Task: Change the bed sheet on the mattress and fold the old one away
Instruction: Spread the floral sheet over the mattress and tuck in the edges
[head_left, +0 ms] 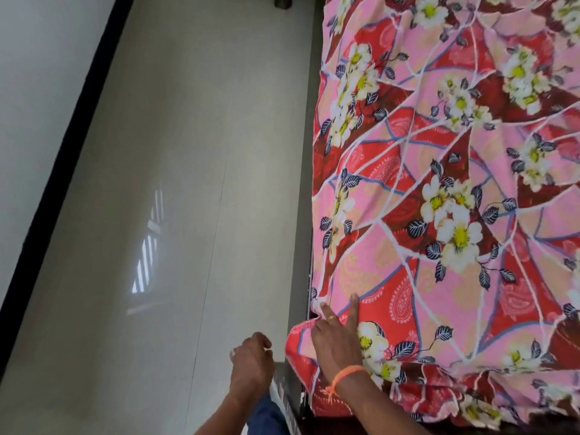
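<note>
A red and pink floral bed sheet [439,189] lies spread over the mattress, filling the right half of the view. Its left edge hangs down the bed's side. My right hand [337,334] lies flat on the sheet at the near left corner, fingers straight, pressing the cloth against the mattress edge; it wears a ring and an orange thread at the wrist. My left hand [251,359] is just left of the bed corner, over the floor, fingers curled; whether it holds a bit of cloth is hidden. The mattress itself is covered.
A glossy grey tiled floor [175,215] runs along the bed's left side, bounded by a black skirting strip [59,171] and a pale wall. The dark bed frame corner [292,390] shows below my hands. A dark object [284,1] stands at the top edge.
</note>
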